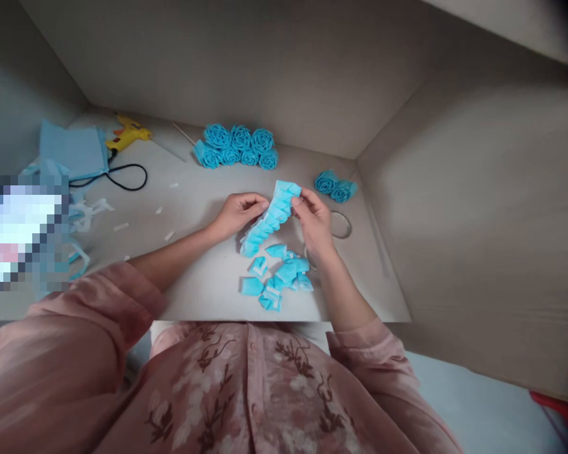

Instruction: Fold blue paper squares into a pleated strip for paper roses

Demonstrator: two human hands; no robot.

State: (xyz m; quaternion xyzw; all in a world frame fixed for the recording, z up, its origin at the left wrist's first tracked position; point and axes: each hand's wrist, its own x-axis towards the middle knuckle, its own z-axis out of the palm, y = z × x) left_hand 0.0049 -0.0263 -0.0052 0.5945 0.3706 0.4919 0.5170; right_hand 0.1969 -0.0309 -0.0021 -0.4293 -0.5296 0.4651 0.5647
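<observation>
A strip of overlapping folded blue petals (271,219), of paper or thin fabric, slants above the white table between my hands. My right hand (315,224) pinches its upper right end between thumb and fingers. Closed in a pinch, my left hand (239,214) has its fingertips at the strip's left edge; what lies between them is too small to make out. Just below the strip, several loose folded blue petals (291,271) lie in a pile, some with white tape-like patches.
Blue roses (239,146) stand in a cluster at the back; two more roses (335,185) lie right. A yellow glue gun (130,133), blue sheets (73,151), paper scraps (122,226) and a blurred-out screen (19,233) are left. A ring (341,225) is beside my right hand.
</observation>
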